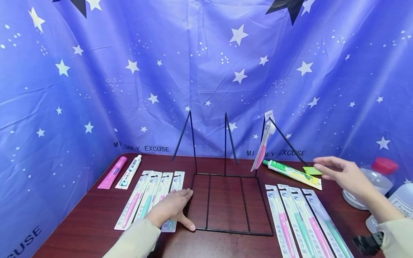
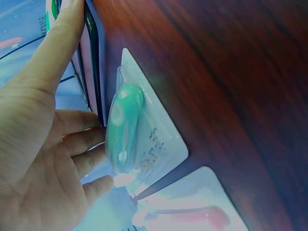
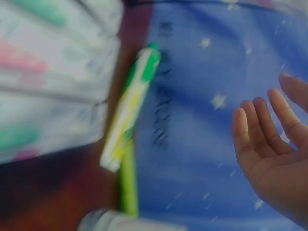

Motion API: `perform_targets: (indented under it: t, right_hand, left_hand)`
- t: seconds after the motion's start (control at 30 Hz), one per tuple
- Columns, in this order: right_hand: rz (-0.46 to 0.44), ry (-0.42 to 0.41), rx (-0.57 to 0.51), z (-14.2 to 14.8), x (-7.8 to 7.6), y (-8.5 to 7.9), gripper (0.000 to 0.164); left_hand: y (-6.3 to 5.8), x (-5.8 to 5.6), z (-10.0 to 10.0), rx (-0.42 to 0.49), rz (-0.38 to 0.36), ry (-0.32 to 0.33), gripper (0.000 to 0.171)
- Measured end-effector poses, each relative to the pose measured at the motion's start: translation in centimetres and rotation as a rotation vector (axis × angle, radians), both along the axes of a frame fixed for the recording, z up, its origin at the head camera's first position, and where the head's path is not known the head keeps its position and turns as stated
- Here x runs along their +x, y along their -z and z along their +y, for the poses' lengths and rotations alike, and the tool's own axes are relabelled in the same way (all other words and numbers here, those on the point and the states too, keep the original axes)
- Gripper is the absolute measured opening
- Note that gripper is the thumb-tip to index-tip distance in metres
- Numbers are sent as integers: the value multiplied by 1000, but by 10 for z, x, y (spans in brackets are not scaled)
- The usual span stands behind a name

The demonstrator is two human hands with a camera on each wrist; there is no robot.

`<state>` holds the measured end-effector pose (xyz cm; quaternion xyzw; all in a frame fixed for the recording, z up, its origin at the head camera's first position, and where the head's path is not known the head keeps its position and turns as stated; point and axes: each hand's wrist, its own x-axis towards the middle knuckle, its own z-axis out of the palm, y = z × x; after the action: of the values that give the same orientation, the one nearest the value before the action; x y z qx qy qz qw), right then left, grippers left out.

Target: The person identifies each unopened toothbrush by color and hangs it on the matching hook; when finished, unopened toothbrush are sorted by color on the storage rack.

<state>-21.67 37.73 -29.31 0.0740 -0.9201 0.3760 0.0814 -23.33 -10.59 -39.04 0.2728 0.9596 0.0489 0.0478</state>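
We see one pink toothbrush pack (image 1: 264, 139) hanging on the right hook of the black rack (image 1: 225, 150); we judge the hanging barely begun, since four left packs (image 1: 132, 206) and four right packs (image 1: 300, 216) lie on the worktop (image 1: 80, 222). Our left hand (image 1: 172, 206) rests at the rack's left side, thumb spread from extended fingers; our right hand (image 1: 343, 175) hovers beyond the right packs, fingers loosely apart, holding nothing.

Blue curtain (image 1: 206, 82): "ONLY EXCUSE" on the left, "EXCUSE" again on the right, "CUSE" at the lower left edge
Toothbrush packs (image 1: 284, 222): small characters, illegible
Pink tube (image 1: 113, 172): lettering unclear
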Motion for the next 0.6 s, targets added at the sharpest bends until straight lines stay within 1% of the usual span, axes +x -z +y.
perform_targets:
  t: [0.1, 0.2, 0.27, 0.37, 0.47, 0.6]
  right_hand:
    - [-19, 3, -37, 18, 8, 21, 41]
    - [-49, 13, -50, 31, 14, 42, 41]
    - [-101, 23, -45, 36, 19, 55, 45]
    - [-165, 29, -68, 42, 25, 72, 54]
    - [-236, 28, -96, 46, 28, 86, 57]
    - [-338, 45, -105, 50, 30, 97, 60]
  left_hand:
    - [0, 0, 0, 13, -1, 2, 117]
    - [0, 0, -1, 24, -11, 0, 117]
    - [1, -1, -1, 27, -19, -3, 117]
    - [2, -1, -1, 23, -24, -2, 117]
    - [2, -1, 0, 12, -22, -1, 118]
    - [2, -1, 0, 3, -23, -6, 118]
